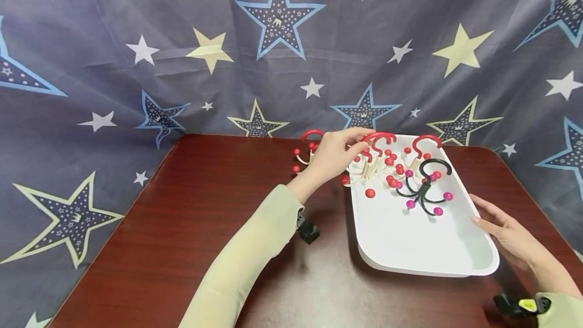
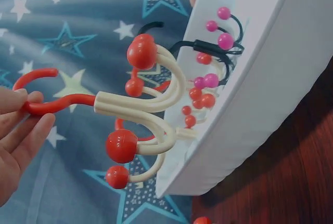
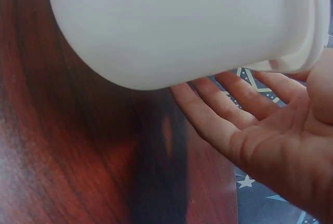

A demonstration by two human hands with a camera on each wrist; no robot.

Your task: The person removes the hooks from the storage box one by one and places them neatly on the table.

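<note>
My left hand (image 1: 334,153) pinches the red hooked end of a cream pronged hanger (image 2: 112,104) with red ball tips. It hangs over the far left part of a white tray (image 1: 410,252). Inside the tray lie a black hanger (image 1: 423,189) with magenta balls and other cream hangers with red hooks, one of them near the far right corner (image 1: 416,163). My right hand (image 1: 519,237) holds the tray's right side, thumb at the rim and fingers (image 3: 213,107) reaching along its underside.
On the table left of the tray, another red-hooked hanger (image 1: 313,133) stands partly hidden behind my left hand. The dark red wooden table (image 1: 205,216) extends left. A grey curtain with stars (image 1: 273,80) hangs right behind the table's far edge.
</note>
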